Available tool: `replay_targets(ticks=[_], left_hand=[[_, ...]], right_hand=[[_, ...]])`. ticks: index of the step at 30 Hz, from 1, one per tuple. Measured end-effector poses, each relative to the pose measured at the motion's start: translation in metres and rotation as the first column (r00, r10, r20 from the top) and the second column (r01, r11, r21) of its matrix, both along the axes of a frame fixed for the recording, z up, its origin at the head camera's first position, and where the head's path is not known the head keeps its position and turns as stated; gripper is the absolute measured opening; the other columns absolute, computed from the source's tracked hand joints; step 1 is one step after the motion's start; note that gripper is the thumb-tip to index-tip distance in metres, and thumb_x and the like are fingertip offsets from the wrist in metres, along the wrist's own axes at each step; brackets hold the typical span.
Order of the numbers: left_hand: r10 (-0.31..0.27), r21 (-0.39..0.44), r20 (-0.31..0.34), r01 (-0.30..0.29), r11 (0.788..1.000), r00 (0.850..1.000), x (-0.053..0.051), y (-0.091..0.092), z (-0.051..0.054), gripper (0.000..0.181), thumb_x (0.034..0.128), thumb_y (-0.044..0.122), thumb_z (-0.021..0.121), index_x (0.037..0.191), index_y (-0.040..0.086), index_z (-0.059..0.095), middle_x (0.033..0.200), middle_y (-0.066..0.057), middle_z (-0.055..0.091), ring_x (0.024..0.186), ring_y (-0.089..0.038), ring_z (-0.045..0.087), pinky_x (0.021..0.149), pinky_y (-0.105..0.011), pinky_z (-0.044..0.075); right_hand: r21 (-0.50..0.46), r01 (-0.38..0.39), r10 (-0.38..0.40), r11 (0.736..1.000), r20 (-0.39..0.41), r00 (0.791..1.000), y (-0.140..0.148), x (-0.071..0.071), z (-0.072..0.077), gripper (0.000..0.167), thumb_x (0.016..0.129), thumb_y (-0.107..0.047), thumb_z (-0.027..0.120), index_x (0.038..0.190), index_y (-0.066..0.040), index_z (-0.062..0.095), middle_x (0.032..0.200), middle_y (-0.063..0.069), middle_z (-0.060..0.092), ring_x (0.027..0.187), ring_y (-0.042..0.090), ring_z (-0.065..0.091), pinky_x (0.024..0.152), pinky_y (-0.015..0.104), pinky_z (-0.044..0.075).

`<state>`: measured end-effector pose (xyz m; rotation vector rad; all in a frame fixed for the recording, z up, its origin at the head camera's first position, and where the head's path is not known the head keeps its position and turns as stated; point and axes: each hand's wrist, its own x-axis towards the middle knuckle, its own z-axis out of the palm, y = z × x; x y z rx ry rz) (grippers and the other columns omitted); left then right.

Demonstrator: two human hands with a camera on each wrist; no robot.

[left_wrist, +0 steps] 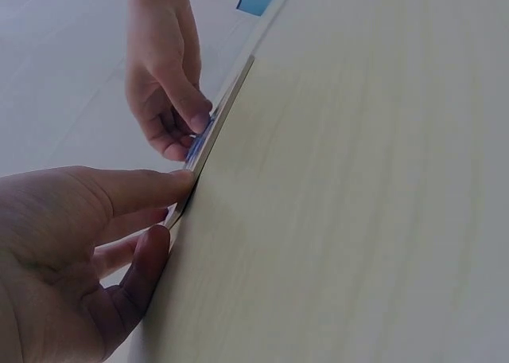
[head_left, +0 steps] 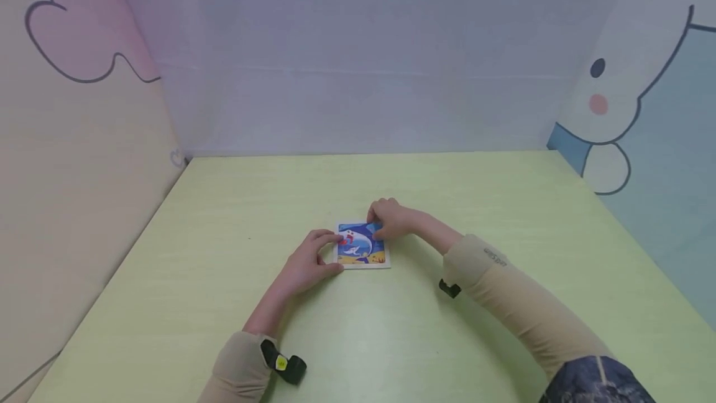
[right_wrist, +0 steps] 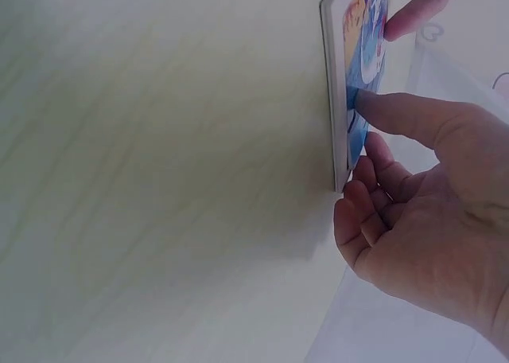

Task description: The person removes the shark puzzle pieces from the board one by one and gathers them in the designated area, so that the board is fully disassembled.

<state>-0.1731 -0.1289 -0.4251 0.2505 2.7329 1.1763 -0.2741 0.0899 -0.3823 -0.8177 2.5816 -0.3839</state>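
A small square picture board (head_left: 362,263) with a white border lies on the table, showing a blue whale-like picture (head_left: 366,246). My left hand (head_left: 306,264) holds its left side, thumb at the near corner and fingers at the left edge. At the far right corner, my right hand (head_left: 391,219) has its thumb on the picture and its other fingers curled at the edge. The right wrist view shows that thumb (right_wrist: 406,115) pressing the blue part. In the left wrist view the board (left_wrist: 219,128) appears edge-on. Whether a loose piece is under the right fingers, I cannot tell.
The pale yellow-green table (head_left: 358,341) spreads around the board. A plain cloth wall (head_left: 358,55) stands behind it, with cartoon-printed walls (head_left: 660,204) at the sides. Each forearm carries a small black wrist camera (head_left: 291,369).
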Motion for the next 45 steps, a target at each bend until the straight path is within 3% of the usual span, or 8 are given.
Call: replay_targets(ticks=[13,22,33,37,45], left_hand=[[0.011,0.012,0.007,-0.011,1.0,1.0,-0.001,0.004,0.001,0.056,0.085,0.019,0.077,0.137,0.018,0.058,0.148,-0.004,0.044,0.078,-0.013,0.054,0.073,-0.025,0.045],[0.023,-0.001,0.001,-0.023,1.0,1.0,-0.001,0.007,0.001,0.055,0.0854,0.019,0.077,0.137,0.017,0.058,0.148,-0.004,0.045,0.08,-0.013,0.054,0.074,-0.025,0.046],[0.025,0.003,-0.021,-0.025,1.0,0.999,-0.003,0.007,0.001,0.053,0.0826,0.02,0.079,0.133,0.016,0.062,0.143,-0.005,0.049,0.08,-0.013,0.055,0.075,-0.025,0.047],[0.026,0.0,-0.024,-0.026,1.0,0.999,-0.004,0.008,0.001,0.053,0.0814,0.019,0.08,0.131,0.016,0.062,0.142,-0.005,0.05,0.08,-0.013,0.055,0.076,-0.026,0.047],[0.021,-0.003,-0.029,-0.021,1.0,0.999,-0.006,0.008,0.0,0.054,0.08,0.018,0.081,0.131,0.015,0.063,0.142,-0.005,0.05,0.077,-0.012,0.054,0.075,-0.026,0.046]], right_hand=[[-0.055,-0.011,0.01,0.998,-0.006,1.0,0.006,0.001,-0.004,0.03,0.09,-0.016,0.07,0.116,-0.005,0.058,0.108,0.009,0.059,0.103,0.023,0.051,0.098,0.04,0.043],[-0.121,-0.124,0.119,0.985,-0.054,0.991,0.017,0.0,-0.007,0.03,0.092,-0.012,0.067,0.122,-0.008,0.063,0.113,0.01,0.062,0.106,0.022,0.058,0.097,0.037,0.051],[-0.168,-0.185,0.169,0.968,-0.105,0.98,0.027,-0.007,-0.01,0.036,0.089,-0.008,0.069,0.125,-0.01,0.069,0.114,0.008,0.067,0.101,0.019,0.064,0.09,0.029,0.055],[-0.211,-0.192,0.164,0.958,-0.145,0.976,0.033,-0.008,-0.013,0.035,0.087,-0.008,0.071,0.122,-0.006,0.07,0.111,0.009,0.069,0.099,0.019,0.065,0.088,0.029,0.056],[-0.284,-0.086,0.037,0.955,-0.174,0.984,0.065,-0.009,-0.015,0.034,0.087,-0.007,0.07,0.121,-0.005,0.07,0.112,0.008,0.069,0.102,0.022,0.065,0.092,0.037,0.056]])
